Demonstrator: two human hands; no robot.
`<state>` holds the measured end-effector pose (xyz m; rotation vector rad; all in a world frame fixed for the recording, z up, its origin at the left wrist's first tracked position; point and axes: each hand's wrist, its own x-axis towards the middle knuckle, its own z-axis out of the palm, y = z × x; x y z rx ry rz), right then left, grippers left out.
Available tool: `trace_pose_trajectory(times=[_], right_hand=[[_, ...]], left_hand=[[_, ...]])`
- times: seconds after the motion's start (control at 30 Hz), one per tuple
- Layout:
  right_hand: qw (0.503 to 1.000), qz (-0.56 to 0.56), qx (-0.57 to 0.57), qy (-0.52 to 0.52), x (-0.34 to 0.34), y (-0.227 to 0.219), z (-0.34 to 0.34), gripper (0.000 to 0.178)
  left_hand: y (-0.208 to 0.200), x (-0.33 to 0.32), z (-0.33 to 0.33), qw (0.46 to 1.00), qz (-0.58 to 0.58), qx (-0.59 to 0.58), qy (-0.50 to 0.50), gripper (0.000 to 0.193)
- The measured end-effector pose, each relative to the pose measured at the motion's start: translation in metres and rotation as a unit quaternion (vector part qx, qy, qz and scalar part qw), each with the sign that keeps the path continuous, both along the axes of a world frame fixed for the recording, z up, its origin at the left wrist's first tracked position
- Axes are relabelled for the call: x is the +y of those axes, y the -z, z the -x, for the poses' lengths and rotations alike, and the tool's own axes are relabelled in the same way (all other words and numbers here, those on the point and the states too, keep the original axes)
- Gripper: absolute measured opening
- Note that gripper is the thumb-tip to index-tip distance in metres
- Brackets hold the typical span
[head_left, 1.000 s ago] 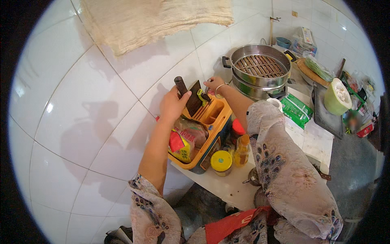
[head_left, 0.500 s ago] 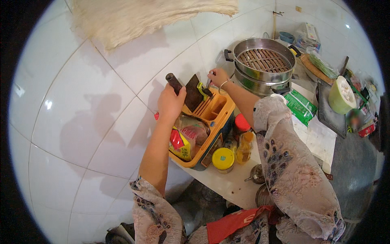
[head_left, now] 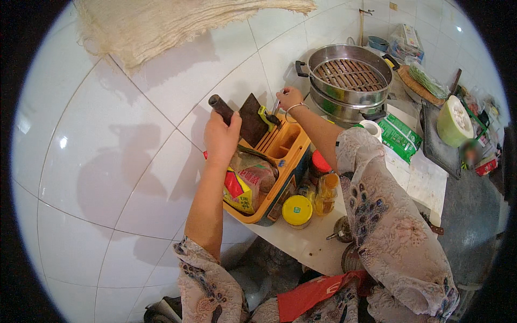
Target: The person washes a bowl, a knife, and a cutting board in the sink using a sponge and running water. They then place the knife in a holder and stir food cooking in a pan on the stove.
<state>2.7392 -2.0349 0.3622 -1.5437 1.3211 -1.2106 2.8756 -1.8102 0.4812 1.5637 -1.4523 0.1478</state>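
Observation:
My left hand [head_left: 219, 139] is closed around the dark wooden handle of a cleaver [head_left: 246, 117], whose broad dark blade stands in the orange rack [head_left: 291, 148] against the tiled wall. My right hand [head_left: 290, 98] grips a thin metal utensil [head_left: 276, 107] at the far end of the same rack, next to a yellow-green handled tool [head_left: 264, 114]. A clear bag with red and yellow packets [head_left: 249, 180] fills the near part of the rack.
A steel steamer pot [head_left: 349, 81] with a slatted insert stands behind the rack. Jars with yellow [head_left: 297, 210] and red [head_left: 321, 163] lids sit beside it. A green packet [head_left: 399, 135], a dark tray [head_left: 439, 145], a halved green melon [head_left: 455, 120] and a cloth [head_left: 172, 21] on the wall are around.
My left hand has lifted the cleaver handle slightly higher along the wall. My right hand has moved from the rack's edge up to the metal utensil.

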Motion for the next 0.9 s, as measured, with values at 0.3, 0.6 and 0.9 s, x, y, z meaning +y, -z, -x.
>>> trace_pose_trajectory(times=[0.3,0.6,0.9], right_hand=[[0.997,-0.080,-0.016,0.001,-0.011,0.005,0.003,0.033],[0.989,-0.108,-0.082,-0.058,0.012,-0.025,-0.001,0.038],[0.992,0.063,-0.030,0.106,-0.072,-0.009,0.019,0.027]], left_hand=[[0.004,0.000,-0.012,0.995,-0.040,0.086,0.011,0.026],[0.005,0.010,-0.016,0.996,0.029,0.080,-0.013,0.026],[0.005,0.013,-0.015,0.988,0.056,0.141,0.016,0.026]])
